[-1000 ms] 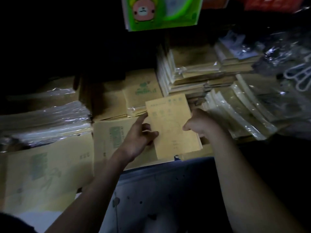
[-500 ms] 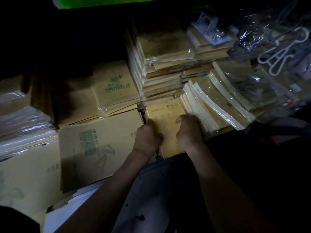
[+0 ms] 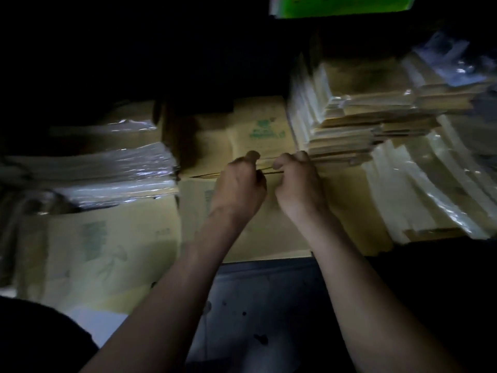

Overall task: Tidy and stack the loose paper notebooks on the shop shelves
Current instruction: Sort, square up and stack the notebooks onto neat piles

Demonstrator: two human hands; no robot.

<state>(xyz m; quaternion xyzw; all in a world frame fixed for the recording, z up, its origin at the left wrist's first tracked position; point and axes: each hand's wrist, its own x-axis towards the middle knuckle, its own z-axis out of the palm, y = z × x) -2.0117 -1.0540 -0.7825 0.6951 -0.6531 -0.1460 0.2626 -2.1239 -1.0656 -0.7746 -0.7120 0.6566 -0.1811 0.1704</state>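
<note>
Head view, dim and a little blurred: both hands meet at the middle of the shelf, side by side and nearly touching. The left hand (image 3: 239, 184) and the right hand (image 3: 298, 181) each pinch the near edge of a thin tan notebook (image 3: 269, 172), thumbs on top and fingers curled under, so both grips are closed on it. The notebook lies almost flat and is seen nearly edge-on, its edge level with the foot of the pile with the green print (image 3: 261, 130) behind it (whether it rests on that pile or slides under it cannot be told).

Below the hands a large tan notebook (image 3: 269, 238) lies flat at the front edge of the shelf, and another large one (image 3: 107, 251) lies toward the front left corner. A plastic-wrapped bundle (image 3: 107, 168) sits on the left side. A tall stack of wrapped notebooks (image 3: 363, 114) rises just right of the right hand, with fanned wrapped packs (image 3: 416, 189) leaning toward the right end. A green item (image 3: 341, 5) shows at the top edge of the view.
</note>
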